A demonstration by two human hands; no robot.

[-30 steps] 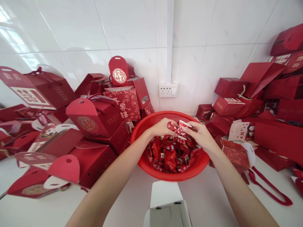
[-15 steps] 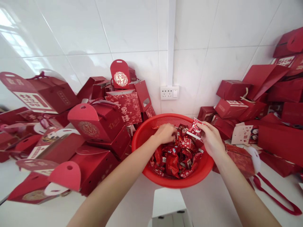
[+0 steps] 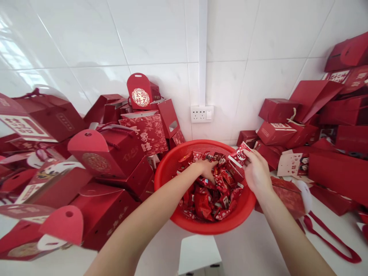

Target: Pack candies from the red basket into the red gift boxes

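A round red plastic basket holds many wrapped red candies, some with white dots or lettering. My left hand reaches down among the candies at the back middle of the basket, its fingers spread and touching the wrappers. Over the basket's right rim, my right hand pinches a small red-and-white printed packet between thumb and fingers. The packet is tilted, and its far end points up and left.
Red gift boxes are piled at the left, and more red boxes at the right. A wall socket is behind the basket. A red ribbon loop lies front right; a white box stands in front.
My left hand has moved slightly right and its fingers have spread over the candies. My right hand still holds the packet. The view has shifted a little.
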